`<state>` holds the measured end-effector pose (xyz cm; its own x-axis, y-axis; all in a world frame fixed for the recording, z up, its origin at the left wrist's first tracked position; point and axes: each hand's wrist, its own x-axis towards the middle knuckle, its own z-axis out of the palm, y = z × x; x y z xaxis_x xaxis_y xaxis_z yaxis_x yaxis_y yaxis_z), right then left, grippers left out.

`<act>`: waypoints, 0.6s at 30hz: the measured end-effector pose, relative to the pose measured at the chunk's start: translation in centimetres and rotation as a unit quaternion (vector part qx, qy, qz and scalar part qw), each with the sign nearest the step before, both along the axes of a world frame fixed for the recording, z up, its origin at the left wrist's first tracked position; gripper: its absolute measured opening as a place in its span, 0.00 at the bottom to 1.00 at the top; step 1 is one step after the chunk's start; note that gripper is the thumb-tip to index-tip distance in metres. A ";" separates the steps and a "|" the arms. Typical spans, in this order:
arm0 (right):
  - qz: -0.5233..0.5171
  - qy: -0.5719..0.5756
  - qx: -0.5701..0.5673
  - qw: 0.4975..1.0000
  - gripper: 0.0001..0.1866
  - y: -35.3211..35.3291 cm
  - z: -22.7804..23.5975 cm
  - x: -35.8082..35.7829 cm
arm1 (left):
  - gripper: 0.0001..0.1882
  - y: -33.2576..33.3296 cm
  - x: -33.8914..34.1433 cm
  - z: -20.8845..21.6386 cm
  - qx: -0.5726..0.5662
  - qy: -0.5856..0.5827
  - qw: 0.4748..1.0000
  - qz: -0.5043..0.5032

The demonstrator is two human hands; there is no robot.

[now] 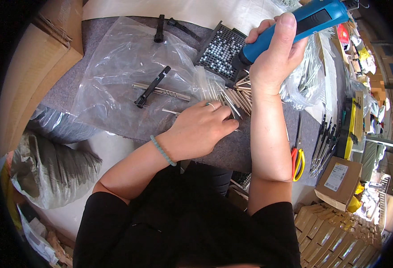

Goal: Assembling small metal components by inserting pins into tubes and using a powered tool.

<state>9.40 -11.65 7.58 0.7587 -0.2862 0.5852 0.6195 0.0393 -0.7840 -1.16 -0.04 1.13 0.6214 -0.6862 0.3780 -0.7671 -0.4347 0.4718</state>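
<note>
My right hand is wrapped round a blue power screwdriver. The tool's dark nose points down at the right side of a black perforated tray dotted with many small silvery pieces. My left hand rests low over the mat, fingers curled in beside a pile of thin metal rods. What sits between thumb and fingers is hidden. Left of the rods, a black clip-like part lies across a perforated metal strip on a clear plastic bag.
Two more black parts lie beyond the bag. Scissors with red and yellow handles and a bundle of dark rods are at right, near a small cardboard box. A large carton rises at left above a grey sack.
</note>
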 end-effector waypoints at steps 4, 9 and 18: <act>-0.001 -0.013 -0.004 1.000 0.20 -0.4 -0.1 0.1 | 0.14 0.0 0.0 0.4 0.015 0.009 1.000 -0.004; 0.001 -0.004 -0.015 1.000 0.21 -0.5 0.5 -0.5 | 0.14 0.1 -0.1 0.2 0.004 0.010 1.000 -0.002; 0.014 0.021 0.022 0.999 0.27 -2.0 3.1 -3.5 | 0.11 -0.1 -0.4 -0.2 -0.014 0.000 1.000 0.014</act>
